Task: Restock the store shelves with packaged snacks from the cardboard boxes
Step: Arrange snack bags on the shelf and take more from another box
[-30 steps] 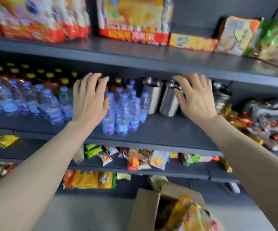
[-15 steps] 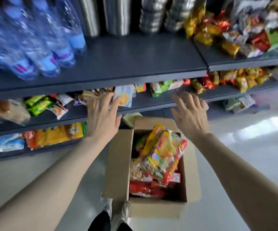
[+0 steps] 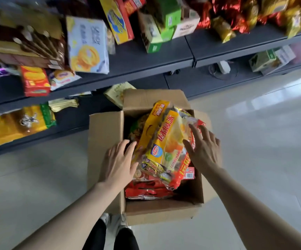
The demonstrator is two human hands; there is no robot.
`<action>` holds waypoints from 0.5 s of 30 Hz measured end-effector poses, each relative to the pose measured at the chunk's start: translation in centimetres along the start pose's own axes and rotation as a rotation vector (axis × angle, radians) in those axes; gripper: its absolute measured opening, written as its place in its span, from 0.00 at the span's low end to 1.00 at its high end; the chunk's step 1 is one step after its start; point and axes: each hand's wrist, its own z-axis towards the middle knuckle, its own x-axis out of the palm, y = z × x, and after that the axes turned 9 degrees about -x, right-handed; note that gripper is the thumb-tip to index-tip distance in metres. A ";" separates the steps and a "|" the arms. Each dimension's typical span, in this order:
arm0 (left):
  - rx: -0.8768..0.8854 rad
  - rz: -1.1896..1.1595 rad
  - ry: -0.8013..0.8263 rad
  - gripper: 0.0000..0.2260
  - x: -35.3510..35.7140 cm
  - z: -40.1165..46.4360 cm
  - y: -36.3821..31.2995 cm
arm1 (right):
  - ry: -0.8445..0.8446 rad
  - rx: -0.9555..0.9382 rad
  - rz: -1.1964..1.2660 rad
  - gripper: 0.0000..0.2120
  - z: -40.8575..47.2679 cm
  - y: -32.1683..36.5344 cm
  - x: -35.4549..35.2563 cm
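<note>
On floor by shelf (image 3: 139, 56), box (image 3: 104, 134) is seen open, full of snacks. Yellow pack (image 3: 166, 141) on top is flanked by L hand (image 3: 118, 164) and R hand (image 3: 203, 150); fingers spread, nothing gripped.

Lower packs in the cardboard box (image 3: 106, 141) under the yellow snack bag (image 3: 166, 141); blurred shelf (image 3: 137, 58) labels.

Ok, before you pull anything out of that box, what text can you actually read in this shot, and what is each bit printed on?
"达利园派", red characters, on the top yellow pack in the cardboard box.
Orange strip on the pack behind it: characters too blurred to read.
Barcode label in the box: too small.
Pale blue box on the shelf: grey print, blurred.
Green box: nothing readable.
</note>
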 end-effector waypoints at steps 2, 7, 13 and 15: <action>-0.025 -0.021 0.049 0.32 2.9 -0.3 0.2 | 0.038 0.002 -0.003 0.30 2.1 -1.2 1.6; -0.076 -0.061 0.139 0.34 9.5 -0.5 0.5 | 0.094 0.042 -0.005 0.31 9.2 -2.8 6.4; -0.242 -0.236 0.249 0.38 12.5 0.6 0.2 | 0.238 0.064 0.060 0.39 14.9 -2.9 10.5; -0.283 -0.289 0.309 0.38 12.8 1.2 0.2 | 0.269 0.098 0.078 0.48 15.5 -3.4 10.8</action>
